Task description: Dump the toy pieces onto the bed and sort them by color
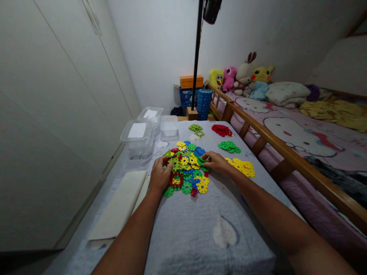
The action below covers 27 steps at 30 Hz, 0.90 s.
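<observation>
A mixed heap of plastic snowflake discs [187, 177] in yellow, blue and green lies on the cloth-covered table, with some red square pieces [194, 192] among them. At the heap's left side my left hand [160, 173] is closed, thumb and fingers around lime-green lattice pieces [174, 163]. On the opposite side my right hand [215, 162] pinches a green snowflake disc [202, 161] at the heap's edge. Its fingertips partly cover that disc. Sorted by colour, separate piles lie beyond and to the right: lime-green [195, 128], red [221, 130], green [229, 146] and yellow [242, 167].
Clear plastic boxes [137, 131] with white paper on their lids stand at the table's back left, beside an open clear container [169, 128]. A folded cream sheet [122, 204] lies along the left. The bed's wooden rail [258, 133] borders the right side.
</observation>
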Each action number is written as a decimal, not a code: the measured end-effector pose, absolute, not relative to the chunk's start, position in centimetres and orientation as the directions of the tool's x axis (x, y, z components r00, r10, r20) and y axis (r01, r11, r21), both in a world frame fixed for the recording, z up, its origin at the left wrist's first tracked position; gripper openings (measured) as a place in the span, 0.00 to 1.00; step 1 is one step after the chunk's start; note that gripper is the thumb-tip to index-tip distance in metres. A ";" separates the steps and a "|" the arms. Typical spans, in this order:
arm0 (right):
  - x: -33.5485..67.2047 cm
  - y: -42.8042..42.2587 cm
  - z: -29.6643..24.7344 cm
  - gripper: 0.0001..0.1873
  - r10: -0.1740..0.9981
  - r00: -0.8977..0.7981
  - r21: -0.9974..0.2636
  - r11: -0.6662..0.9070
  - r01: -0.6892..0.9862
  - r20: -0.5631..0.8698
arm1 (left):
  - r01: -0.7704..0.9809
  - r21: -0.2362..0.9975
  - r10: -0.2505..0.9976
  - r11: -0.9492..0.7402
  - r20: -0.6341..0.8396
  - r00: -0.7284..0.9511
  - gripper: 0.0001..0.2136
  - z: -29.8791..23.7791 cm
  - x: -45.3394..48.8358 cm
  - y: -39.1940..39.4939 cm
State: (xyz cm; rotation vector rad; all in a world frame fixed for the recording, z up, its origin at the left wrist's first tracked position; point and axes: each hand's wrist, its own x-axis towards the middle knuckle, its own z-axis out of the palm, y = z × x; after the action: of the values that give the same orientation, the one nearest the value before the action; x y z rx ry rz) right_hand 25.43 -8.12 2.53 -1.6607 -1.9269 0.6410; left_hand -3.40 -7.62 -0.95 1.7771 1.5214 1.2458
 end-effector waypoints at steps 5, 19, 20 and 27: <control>24.8 -8.0 2.4 0.06 0.984 -0.106 -0.689 0.176 0.704 0.143 | 0.506 0.822 0.946 -0.261 0.322 -0.034 0.16 -1.0 -3.5 -7.6; 36.4 -4.8 4.1 0.06 0.790 0.602 -0.891 -0.188 0.413 0.112 | 0.504 0.822 0.947 -0.265 0.319 -0.024 0.16 -0.8 -3.5 -7.7; 37.6 -4.6 4.1 0.06 0.730 0.677 -0.892 -0.245 0.380 0.088 | 0.504 0.822 0.948 -0.264 0.318 -0.023 0.16 -0.8 -3.5 -7.7; 41.5 -3.1 3.2 0.04 0.584 0.811 -0.855 -0.412 0.316 0.018 | 0.502 0.825 0.949 -0.260 0.316 -0.028 0.16 -1.0 -3.6 -7.6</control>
State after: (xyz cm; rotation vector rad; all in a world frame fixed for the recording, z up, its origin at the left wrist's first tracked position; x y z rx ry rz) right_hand 41.50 -3.13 3.16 -2.0297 -0.6663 0.3511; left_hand -3.60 -7.58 -1.02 1.7785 1.5172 1.2336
